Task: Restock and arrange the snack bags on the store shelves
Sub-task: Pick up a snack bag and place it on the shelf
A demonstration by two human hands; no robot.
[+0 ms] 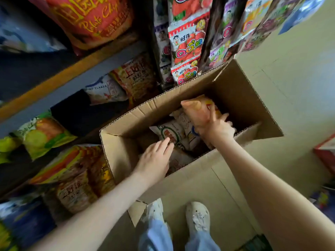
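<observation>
A big cardboard box (183, 180) sits open on the floor, in the middle of the view. The snack bags to be put out are down inside it.

At 2 o'clock in the box, the right hand (215, 128) grips an orange bag (196, 110) from below, fingers curled round it. The fingers are blurry. The bottom of the bag is hidden behind the hand.

At 8 o'clock in the box, the left hand (154, 160) reaches in with straight fingers held close together. Its fingertips lie over a white bag (167, 132) with a green ring on it. I cannot tell if they touch it. More pale bags lie under these two, but shadow and the arms hide most of them.

At 9 o'clock from the box stand the shelves (54, 84), full of bags. They are dark and fuzzy. A large red bag (90, 20) at 11 o'clock is cut off by the top edge. Strips of candy packs (186, 51) hang at 12 o'clock.

At 6 o'clock are two white shoes (197, 217); a box flap partly hides the left one.
</observation>
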